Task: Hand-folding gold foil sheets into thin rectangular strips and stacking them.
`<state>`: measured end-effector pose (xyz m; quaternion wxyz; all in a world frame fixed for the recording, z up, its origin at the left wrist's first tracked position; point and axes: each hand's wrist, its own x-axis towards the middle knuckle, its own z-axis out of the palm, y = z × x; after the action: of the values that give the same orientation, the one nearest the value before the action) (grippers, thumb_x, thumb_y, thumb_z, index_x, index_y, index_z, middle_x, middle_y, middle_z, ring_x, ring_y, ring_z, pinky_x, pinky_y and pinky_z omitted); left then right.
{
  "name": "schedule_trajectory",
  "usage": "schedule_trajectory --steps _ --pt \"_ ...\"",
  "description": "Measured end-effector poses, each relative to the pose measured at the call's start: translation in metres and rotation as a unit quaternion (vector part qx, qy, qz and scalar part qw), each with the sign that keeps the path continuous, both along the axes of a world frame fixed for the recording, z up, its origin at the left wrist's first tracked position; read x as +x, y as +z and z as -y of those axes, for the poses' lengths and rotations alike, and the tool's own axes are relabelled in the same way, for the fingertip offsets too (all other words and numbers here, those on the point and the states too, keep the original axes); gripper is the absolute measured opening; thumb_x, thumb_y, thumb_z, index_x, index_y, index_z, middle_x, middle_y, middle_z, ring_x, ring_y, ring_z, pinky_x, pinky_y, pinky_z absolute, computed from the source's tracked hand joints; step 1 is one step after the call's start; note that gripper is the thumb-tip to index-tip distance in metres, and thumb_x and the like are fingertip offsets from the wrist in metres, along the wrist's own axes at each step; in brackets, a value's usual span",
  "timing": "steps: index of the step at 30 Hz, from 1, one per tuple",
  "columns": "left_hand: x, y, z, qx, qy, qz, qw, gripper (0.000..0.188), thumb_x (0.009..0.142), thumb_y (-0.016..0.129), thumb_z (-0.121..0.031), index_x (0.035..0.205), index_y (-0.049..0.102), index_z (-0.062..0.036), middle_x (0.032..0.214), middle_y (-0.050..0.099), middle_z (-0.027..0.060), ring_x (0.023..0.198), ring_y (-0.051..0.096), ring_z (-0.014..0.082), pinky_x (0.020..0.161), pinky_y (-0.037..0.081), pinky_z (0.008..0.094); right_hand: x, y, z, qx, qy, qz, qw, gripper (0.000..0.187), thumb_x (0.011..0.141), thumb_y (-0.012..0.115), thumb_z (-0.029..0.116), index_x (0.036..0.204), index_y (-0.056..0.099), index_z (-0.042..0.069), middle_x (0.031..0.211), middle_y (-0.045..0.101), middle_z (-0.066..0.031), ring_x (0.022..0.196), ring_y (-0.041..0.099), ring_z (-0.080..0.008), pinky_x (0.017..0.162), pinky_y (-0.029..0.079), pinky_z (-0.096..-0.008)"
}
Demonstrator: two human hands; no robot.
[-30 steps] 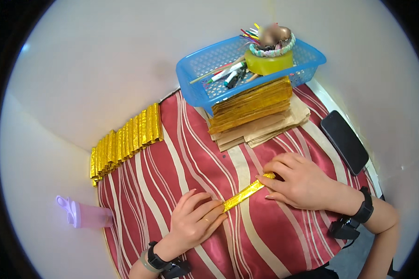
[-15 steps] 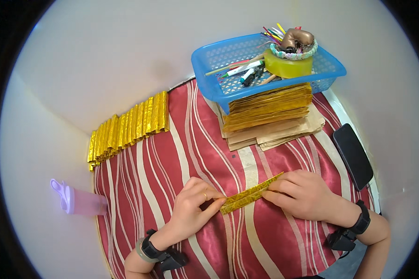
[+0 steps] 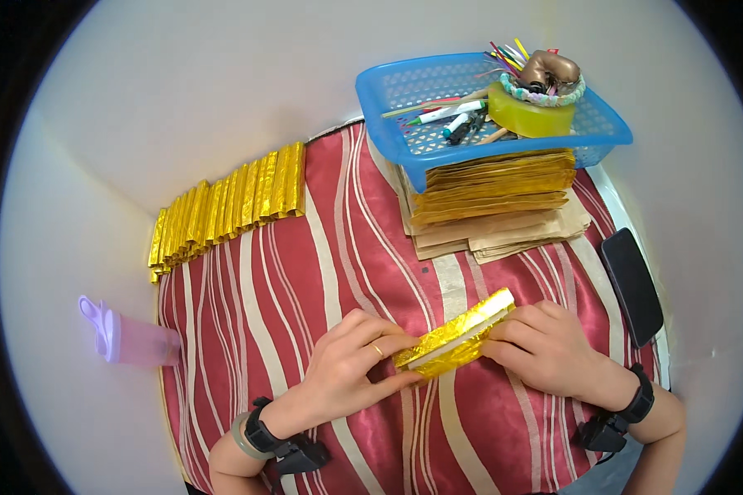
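Observation:
Between my two hands is a folded strip of shiny gold paper (image 3: 450, 349), tilted up toward the right, with a pale inner side showing along its lengthwise opening. My left hand (image 3: 357, 359) pinches its left end between thumb and fingers. At the other end, the curled fingers of my right hand (image 3: 541, 346) grip the paper, and the thumb is partly hidden. Far to the left lies a row of similar folded gold paper strips (image 3: 231, 202), packed side by side.
A blue plastic basket (image 3: 388, 153) with pens and a yellow tape roll (image 3: 532, 115) rests on gold-brown paper sheets (image 3: 495, 194) at the back. A black phone (image 3: 631, 289) lies at right, a lilac bottle (image 3: 136, 338) at left. Striped red cloth (image 3: 371, 289) covers the table.
The gold strip has opened along its length, now wider and showing its pale inside. My hands still hold both ends. The whole view has shifted slightly.

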<state>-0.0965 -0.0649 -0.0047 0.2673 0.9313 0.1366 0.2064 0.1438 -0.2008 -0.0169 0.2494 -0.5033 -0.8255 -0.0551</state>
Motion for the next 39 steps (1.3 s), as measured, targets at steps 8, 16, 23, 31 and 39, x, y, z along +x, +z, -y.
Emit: schedule_trajectory --steps 8,16,23,31,39 --pt "-0.003 0.005 0.013 -0.174 0.091 0.012 0.980 0.023 0.079 0.074 -0.001 0.102 0.070 -0.0018 0.082 0.067 0.0066 0.073 0.062 0.0199 0.066 0.051 0.0306 0.002 0.007 0.003 -0.026 -0.083 -0.124 0.988 0.014 0.071 0.070 0.007 0.085 0.067 0.009 0.082 0.059 -0.0036 0.074 0.060 -0.0188 0.054 0.044 -0.0320" --pt "-0.008 0.014 0.007 -0.107 -0.019 0.017 0.994 0.036 0.085 0.070 -0.003 0.120 0.061 -0.0034 0.096 0.067 0.0101 0.079 0.064 0.0151 0.070 0.054 0.0289 -0.008 0.024 -0.003 -0.087 -0.006 -0.237 0.968 0.014 0.075 0.066 0.003 0.089 0.064 0.003 0.084 0.062 -0.0090 0.077 0.064 -0.0261 0.065 0.052 -0.0343" --pt "0.009 0.033 0.010 -0.195 -0.012 0.075 0.978 0.041 0.085 0.072 -0.006 0.123 0.058 -0.0047 0.114 0.056 0.0094 0.084 0.060 0.0139 0.071 0.052 0.0263 -0.022 0.042 -0.007 -0.082 0.060 -0.108 0.989 0.017 0.071 0.069 0.011 0.085 0.062 0.006 0.077 0.052 -0.0055 0.070 0.056 -0.0226 0.060 0.047 -0.0324" --pt "0.008 0.033 0.001 -0.294 -0.035 0.050 0.954 0.022 0.086 0.069 0.000 0.106 0.061 -0.0005 0.106 0.056 0.0065 0.088 0.061 0.0139 0.076 0.054 0.0250 -0.029 0.047 -0.007 -0.058 0.113 -0.094 0.987 0.023 0.070 0.072 0.014 0.090 0.065 0.006 0.078 0.053 -0.0035 0.071 0.056 -0.0198 0.059 0.046 -0.0309" --pt "0.004 0.033 -0.009 -0.518 -0.159 0.040 0.839 0.008 0.090 0.063 0.002 0.098 0.062 0.0005 0.118 0.042 0.0057 0.111 0.051 0.0130 0.096 0.048 0.0272 -0.023 0.045 -0.011 -0.178 0.103 -0.421 0.884 0.034 0.085 0.069 0.003 0.119 0.062 0.004 0.095 0.061 -0.0080 0.082 0.061 -0.0145 0.069 0.050 -0.0287"
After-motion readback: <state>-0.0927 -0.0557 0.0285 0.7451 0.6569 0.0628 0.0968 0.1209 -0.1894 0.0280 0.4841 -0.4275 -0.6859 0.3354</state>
